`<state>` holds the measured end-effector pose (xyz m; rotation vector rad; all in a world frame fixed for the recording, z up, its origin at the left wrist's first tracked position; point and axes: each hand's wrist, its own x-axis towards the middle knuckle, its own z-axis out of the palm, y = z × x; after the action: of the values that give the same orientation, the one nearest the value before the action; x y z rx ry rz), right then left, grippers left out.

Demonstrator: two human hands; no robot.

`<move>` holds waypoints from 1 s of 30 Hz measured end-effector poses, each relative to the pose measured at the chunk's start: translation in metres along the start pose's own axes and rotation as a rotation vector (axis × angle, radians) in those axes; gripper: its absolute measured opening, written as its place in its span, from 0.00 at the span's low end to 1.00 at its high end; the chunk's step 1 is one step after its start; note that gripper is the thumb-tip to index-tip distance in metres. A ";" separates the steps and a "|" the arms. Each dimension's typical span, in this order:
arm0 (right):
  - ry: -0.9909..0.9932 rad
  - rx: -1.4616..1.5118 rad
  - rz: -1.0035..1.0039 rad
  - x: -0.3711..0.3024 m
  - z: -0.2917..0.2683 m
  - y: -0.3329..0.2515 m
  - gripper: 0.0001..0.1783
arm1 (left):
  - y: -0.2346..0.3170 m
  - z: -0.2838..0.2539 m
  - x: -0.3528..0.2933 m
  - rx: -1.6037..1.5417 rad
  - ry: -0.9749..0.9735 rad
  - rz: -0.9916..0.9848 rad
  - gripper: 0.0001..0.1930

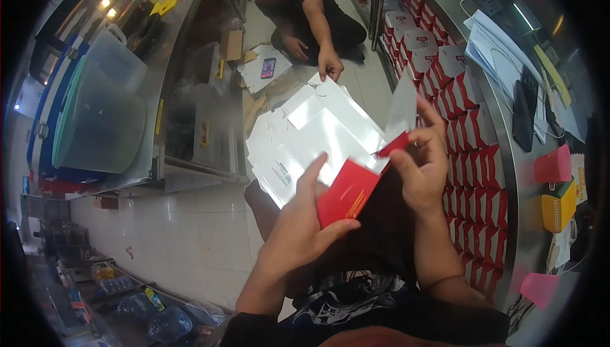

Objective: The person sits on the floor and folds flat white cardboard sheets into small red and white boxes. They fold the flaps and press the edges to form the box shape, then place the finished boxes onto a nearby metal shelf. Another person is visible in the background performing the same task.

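A partly folded red-and-white cardboard box (348,196) is between my hands, above my lap. My left hand (297,229) grips its red panel, with the thumb along the lower edge and the fingers behind. My right hand (420,166) pinches a red flap at the other end, where a white panel stands up. Just beyond lies a stack of flat white cardboard box blanks (298,147), glossy side up, across my legs. A co-worker's hand (330,64) touches the far corner of that stack.
Rows of folded red-and-white boxes (473,185) fill the shelf space at right, under a metal counter (508,175) holding papers, a black phone (526,112) and a pink cup (553,164). A seated co-worker (311,13) faces me. At left stands a metal table with plastic tubs (105,105).
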<state>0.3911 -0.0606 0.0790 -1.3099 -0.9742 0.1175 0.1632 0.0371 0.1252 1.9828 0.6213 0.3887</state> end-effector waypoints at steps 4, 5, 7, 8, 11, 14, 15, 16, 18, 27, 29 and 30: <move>0.154 0.124 0.085 0.000 0.000 -0.005 0.20 | -0.011 0.005 0.008 0.244 0.168 0.384 0.48; 0.102 0.151 0.040 0.000 -0.002 -0.004 0.20 | -0.014 0.005 0.007 0.230 0.156 0.393 0.44; -0.054 0.152 -0.037 -0.001 -0.005 -0.011 0.22 | -0.011 0.007 0.010 0.203 0.202 0.450 0.32; -0.131 0.156 -0.077 -0.001 -0.006 -0.014 0.23 | -0.010 0.005 0.013 0.226 0.177 0.493 0.33; -0.355 0.032 -0.133 0.005 -0.004 -0.036 0.21 | -0.012 -0.005 0.016 0.276 0.145 0.597 0.34; -0.372 -0.045 -0.096 0.006 -0.002 -0.042 0.20 | -0.017 -0.007 0.016 0.295 0.218 0.610 0.36; -0.269 -0.123 -0.025 -0.001 -0.001 -0.041 0.20 | -0.019 -0.006 0.016 0.301 0.258 0.586 0.37; -0.173 -0.039 0.016 -0.006 -0.001 -0.038 0.20 | -0.021 -0.006 0.017 0.305 0.296 0.566 0.38; 0.017 0.129 0.097 -0.013 -0.003 -0.026 0.18 | -0.033 -0.004 0.017 0.360 0.353 0.596 0.41; -0.081 0.103 -0.052 -0.007 -0.001 -0.021 0.21 | -0.044 0.006 0.017 0.268 0.273 0.560 0.40; -0.277 -0.020 -0.073 -0.004 -0.002 -0.031 0.20 | -0.040 0.006 0.019 0.213 0.259 0.549 0.38; -0.340 0.043 -0.090 -0.003 0.004 -0.030 0.20 | -0.040 0.006 0.019 0.211 0.251 0.551 0.37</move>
<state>0.3736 -0.0680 0.1025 -1.2271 -1.3100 0.2979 0.1718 0.0592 0.0876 2.3168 0.2620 0.9509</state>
